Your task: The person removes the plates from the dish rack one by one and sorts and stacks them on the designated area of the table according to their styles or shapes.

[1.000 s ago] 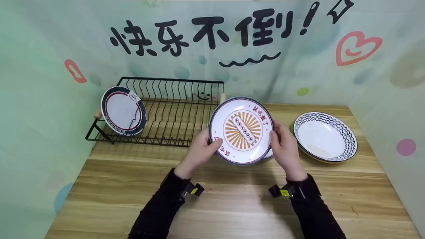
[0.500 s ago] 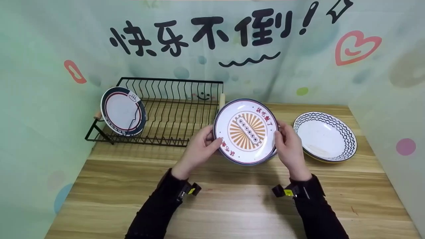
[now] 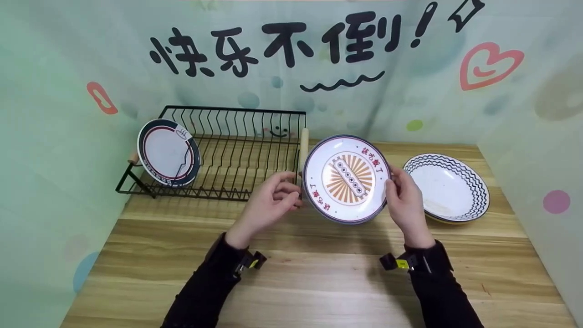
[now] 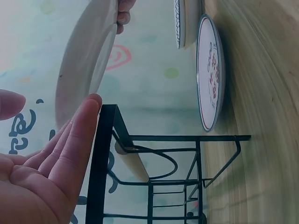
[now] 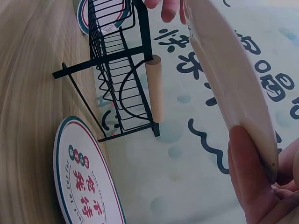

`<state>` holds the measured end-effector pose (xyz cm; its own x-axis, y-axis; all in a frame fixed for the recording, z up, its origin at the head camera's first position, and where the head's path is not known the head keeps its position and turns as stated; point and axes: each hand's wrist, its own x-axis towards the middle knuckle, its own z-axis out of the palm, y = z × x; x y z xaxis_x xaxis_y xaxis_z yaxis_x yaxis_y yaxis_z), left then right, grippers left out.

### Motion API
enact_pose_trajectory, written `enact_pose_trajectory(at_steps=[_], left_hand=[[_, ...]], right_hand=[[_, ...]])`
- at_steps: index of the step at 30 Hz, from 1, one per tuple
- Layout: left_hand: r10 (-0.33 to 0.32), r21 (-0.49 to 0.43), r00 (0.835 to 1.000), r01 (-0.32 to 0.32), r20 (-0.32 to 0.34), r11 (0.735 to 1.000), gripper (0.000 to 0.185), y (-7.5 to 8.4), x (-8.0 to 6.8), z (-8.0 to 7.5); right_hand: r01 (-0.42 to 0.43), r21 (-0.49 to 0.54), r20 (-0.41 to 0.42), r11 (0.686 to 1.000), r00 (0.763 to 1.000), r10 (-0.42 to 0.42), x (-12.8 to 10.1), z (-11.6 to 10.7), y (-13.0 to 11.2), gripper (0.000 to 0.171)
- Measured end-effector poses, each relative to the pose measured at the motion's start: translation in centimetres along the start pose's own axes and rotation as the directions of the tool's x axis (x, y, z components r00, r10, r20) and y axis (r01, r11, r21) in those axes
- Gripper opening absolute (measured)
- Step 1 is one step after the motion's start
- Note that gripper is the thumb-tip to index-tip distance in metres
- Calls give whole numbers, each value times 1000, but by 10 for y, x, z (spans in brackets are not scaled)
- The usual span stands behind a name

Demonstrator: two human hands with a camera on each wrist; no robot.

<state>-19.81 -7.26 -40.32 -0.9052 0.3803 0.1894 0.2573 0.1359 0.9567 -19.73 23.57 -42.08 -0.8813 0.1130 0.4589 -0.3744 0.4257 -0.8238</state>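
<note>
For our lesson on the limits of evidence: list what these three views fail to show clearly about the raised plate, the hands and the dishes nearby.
- Head view: the raised plate hides the plate lying beneath it.
- Head view: the right hand covers the zigzag bowl's near rim.
- Left wrist view: the left hand is cut off by the frame edge; contact with the plate is unclear.
- Right wrist view: the grip is cropped at the corner.
- Rack plate: print too small.

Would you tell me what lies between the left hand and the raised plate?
Nothing: head view shows a bare gap between the left hand and the raised plate.
</note>
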Motion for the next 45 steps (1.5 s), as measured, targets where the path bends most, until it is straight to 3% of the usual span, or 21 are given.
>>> enact_pose_trajectory(at_steps=[10,18,24,35,45], left_hand=[[-1,92,999,5,-43,996,50,3,-3,-12],[12,165,996,3,-90,986,49,6,-6,-21],[51,235,994,-28,-94,972,49,5,-9,-27],[63,306,995,-38,-71,951,51,4,-9,-35],[81,384,992,-37,-99,922,55,3,-11,-45]], right_hand=[[-64,26,-12,998,998,64,-1,-8,5,35],[-114,-23,-18,993,993,113,-2,-14,10,36],[-133,-43,-21,990,991,132,-3,-17,16,37],[-128,-97,-19,987,992,127,-3,-17,26,37],[-159,-167,-17,973,987,158,0,-17,34,38]])
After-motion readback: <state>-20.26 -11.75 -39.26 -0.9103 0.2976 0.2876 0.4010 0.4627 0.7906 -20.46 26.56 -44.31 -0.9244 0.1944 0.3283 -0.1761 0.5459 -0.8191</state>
